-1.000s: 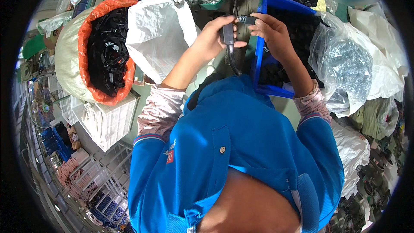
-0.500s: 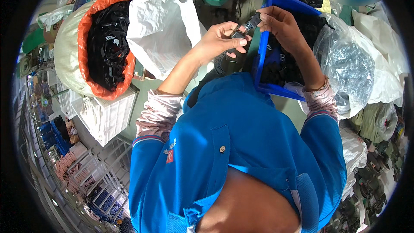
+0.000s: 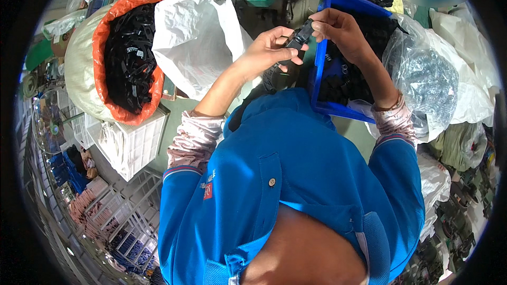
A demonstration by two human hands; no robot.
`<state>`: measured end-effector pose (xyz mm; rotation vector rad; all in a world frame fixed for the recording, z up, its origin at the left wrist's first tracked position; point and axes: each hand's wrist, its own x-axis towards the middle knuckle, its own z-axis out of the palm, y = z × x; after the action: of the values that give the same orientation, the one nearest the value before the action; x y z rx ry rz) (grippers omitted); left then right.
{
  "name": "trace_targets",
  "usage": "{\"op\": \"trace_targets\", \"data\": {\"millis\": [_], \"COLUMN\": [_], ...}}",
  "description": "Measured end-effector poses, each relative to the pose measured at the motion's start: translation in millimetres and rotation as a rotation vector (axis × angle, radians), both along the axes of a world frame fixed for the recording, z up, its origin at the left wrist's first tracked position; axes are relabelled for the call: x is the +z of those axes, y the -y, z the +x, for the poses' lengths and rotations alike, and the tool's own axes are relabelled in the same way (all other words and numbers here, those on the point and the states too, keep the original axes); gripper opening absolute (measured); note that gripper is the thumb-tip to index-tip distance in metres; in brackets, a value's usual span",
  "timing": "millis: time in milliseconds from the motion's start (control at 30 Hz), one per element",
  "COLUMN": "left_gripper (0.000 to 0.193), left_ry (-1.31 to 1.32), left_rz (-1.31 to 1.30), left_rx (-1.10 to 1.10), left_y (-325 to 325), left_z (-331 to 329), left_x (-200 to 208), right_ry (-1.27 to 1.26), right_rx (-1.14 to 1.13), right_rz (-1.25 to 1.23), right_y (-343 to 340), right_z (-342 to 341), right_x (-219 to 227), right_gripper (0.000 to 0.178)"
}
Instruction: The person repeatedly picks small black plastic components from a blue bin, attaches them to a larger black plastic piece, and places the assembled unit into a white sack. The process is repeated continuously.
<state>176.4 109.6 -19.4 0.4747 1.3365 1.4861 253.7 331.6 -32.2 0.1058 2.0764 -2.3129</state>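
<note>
Slid closer since half a second ago, the small black piece (image 3: 305,28) now meets the black block (image 3: 294,45), and the silvery section that showed between them is mostly covered. Both parts are raised in front of the person's chest, a little right of the middle of the scene, lined up at a slant with the small piece toward the far right. The left hand (image 3: 269,51) is clamped around the block, thumb along its near side and fingers behind it. The right hand (image 3: 338,27) pinches the far end of the small piece between thumb and fingers. So the hands are just beside each other, joined only through the parts.

Just right of them, under the right forearm, is a blue crate (image 3: 316,85) holding many black parts. Beyond its far end, a yellow tub (image 3: 397,4) holds more black pieces. On the far side, a green bowl (image 3: 264,2) contains small shiny bits.

To the left, a white bag (image 3: 195,37) gapes open near the left forearm. Next to it, a pale sack (image 3: 79,68) with an orange rim (image 3: 100,58) is full of black parts. To the right of the crate is a clear plastic bag (image 3: 430,82) with shiny contents.
</note>
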Motion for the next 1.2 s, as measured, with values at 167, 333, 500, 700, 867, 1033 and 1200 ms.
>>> {"op": "trace_targets", "data": {"millis": [167,333,500,700,867,1033,1200], "left_gripper": [0.031,0.028,0.022,0.03,0.032,0.03,0.026], "left_ry": [-0.052,-0.217,-0.461,-0.468,-0.499,-0.674,-0.427], "left_rz": [-0.023,-0.032,-0.149,-0.09,-0.116,-0.111,-0.06], "left_rx": [0.029,0.204,0.228,0.361,0.414,0.448,0.499], "left_y": [-5.6,-18.4,-18.2,-6.5,6.1,28.5,44.1], "left_z": [1.3,4.4,6.8,6.2,7.8,8.4,-8.1], "left_x": [2.4,3.9,7.0,-15.4,-12.0,-12.0,1.5], "right_ry": [-0.042,-0.004,-0.03,0.035,0.381,0.541,0.278], "right_rx": [0.006,-0.031,-0.041,-0.201,-0.387,-0.286,-0.243], "right_rz": [0.038,-0.087,-0.146,0.345,1.137,1.212,0.177], "right_y": [10.4,18.5,22.6,-54.7,-155.0,-162.4,-194.3], "right_z": [0.7,6.8,9.5,-47.9,-124.9,-155.3,-128.7], "right_x": [-0.6,-2.1,-1.2,-7.4,-54.9,-77.9,-65.1], "right_gripper": [0.021,0.015,0.019,0.022,0.042,0.059,0.031]}}
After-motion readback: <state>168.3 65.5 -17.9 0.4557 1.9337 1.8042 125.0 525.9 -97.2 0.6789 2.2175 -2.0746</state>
